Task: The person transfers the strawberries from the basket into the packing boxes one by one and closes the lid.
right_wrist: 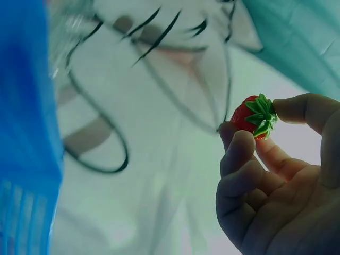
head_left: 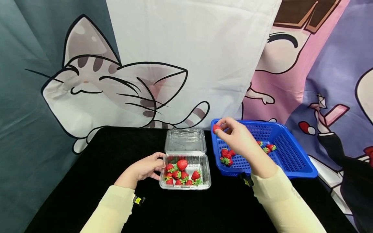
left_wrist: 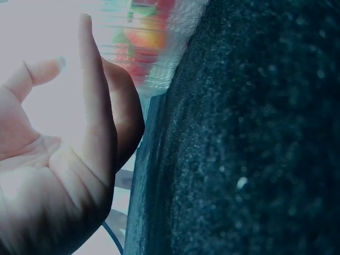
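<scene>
In the head view, my right hand [head_left: 237, 137] is raised over the left side of a blue plastic basket [head_left: 294, 155]. It pinches a red strawberry [right_wrist: 249, 116] with green leaves between thumb and fingertips, as the right wrist view shows. My left hand [head_left: 147, 166] is at the left side of a clear plastic clamshell box [head_left: 205, 171], fingertips against its wall. The left wrist view has one finger [left_wrist: 95, 101] straight toward the ribbed wall, the thumb apart from it. Several strawberries [head_left: 182, 165] lie inside the box, whose lid [head_left: 185, 140] is folded back.
More strawberries [head_left: 226, 157] lie on the left of the basket floor, and others [head_left: 271, 147] farther right, partly behind my right forearm. Box and basket stand side by side on a black cloth [head_left: 186, 210]. A printed cat curtain [head_left: 175, 38] hangs behind the table.
</scene>
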